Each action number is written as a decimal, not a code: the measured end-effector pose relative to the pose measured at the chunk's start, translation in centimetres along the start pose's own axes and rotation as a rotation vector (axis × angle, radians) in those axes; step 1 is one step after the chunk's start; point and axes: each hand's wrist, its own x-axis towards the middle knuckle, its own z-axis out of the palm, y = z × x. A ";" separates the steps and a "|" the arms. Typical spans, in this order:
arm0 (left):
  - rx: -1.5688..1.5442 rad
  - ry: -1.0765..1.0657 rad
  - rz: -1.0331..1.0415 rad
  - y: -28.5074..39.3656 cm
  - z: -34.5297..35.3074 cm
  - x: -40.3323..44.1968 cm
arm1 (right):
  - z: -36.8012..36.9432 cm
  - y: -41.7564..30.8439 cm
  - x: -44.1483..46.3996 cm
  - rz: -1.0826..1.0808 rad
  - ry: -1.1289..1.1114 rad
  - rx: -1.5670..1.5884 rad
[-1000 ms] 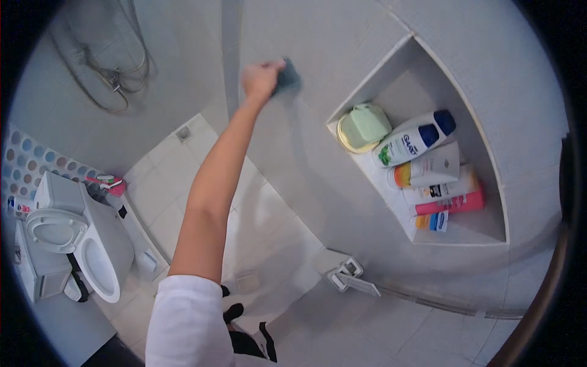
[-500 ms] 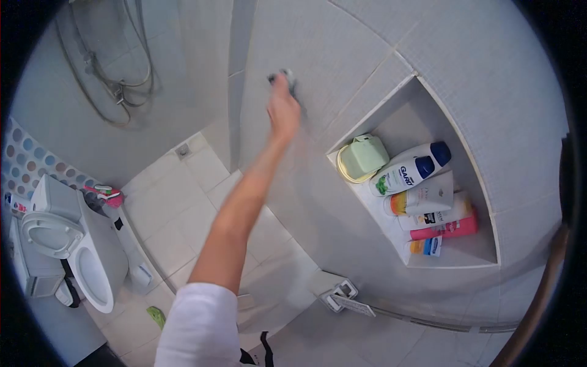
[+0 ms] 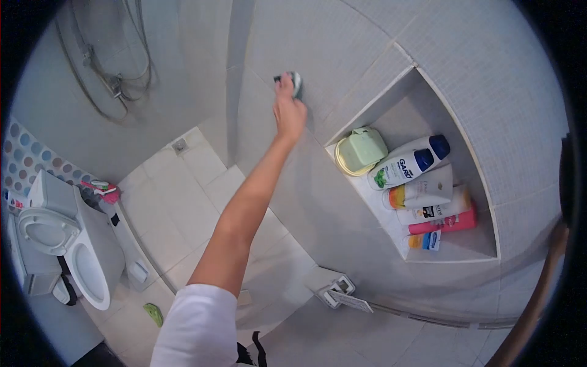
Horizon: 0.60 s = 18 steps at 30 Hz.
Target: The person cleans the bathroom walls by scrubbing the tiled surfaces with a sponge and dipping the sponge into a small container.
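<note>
My left arm, in a white sleeve, reaches up from the bottom of the head view toward the grey tiled wall (image 3: 342,92). At its end, my left hand (image 3: 290,115) is closed on a small scrub brush (image 3: 298,85), dark with a pale, oval edge. The brush lies against the wall tiles, left of the recessed shelf (image 3: 400,101). My fingers partly cover it, so its full shape is hidden. My right hand is outside the view.
The shelf holds a pale green container (image 3: 362,150), a white bottle with a blue cap (image 3: 400,170) and several other bottles. A toilet (image 3: 92,269) stands at left, below a shower hose (image 3: 147,55). A green cloth-like item (image 3: 153,314) and a drain (image 3: 179,145) are on the floor.
My left hand and the brush have shifted slightly right and down along the wall. The hand is less blurred now. The whole view has also tilted slightly.
</note>
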 end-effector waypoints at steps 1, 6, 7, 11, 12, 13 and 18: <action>-0.003 0.002 -0.005 -0.3 0.8 -0.7 | -0.1 -0.2 0.1 -0.006 0.001 0.000; 0.018 -0.044 0.180 3.1 3.4 -10.8 | 0.0 -0.1 -0.3 -0.014 0.023 -0.017; 0.020 -0.043 0.178 2.5 3.0 -10.3 | 0.1 0.1 -0.4 -0.016 0.024 -0.014; 0.148 0.062 0.103 -3.5 1.3 -2.2 | 0.4 0.5 -0.2 0.006 0.026 0.003; 0.149 0.081 0.022 -4.2 0.6 0.8 | 0.4 0.4 -0.2 0.019 0.014 -0.004; 0.143 0.094 -0.062 -5.0 -0.1 3.5 | 0.0 -0.1 -0.1 0.027 0.008 -0.016; 0.120 0.132 -0.236 -10.1 -1.7 8.6 | 0.8 1.7 0.0 -0.040 0.017 -0.019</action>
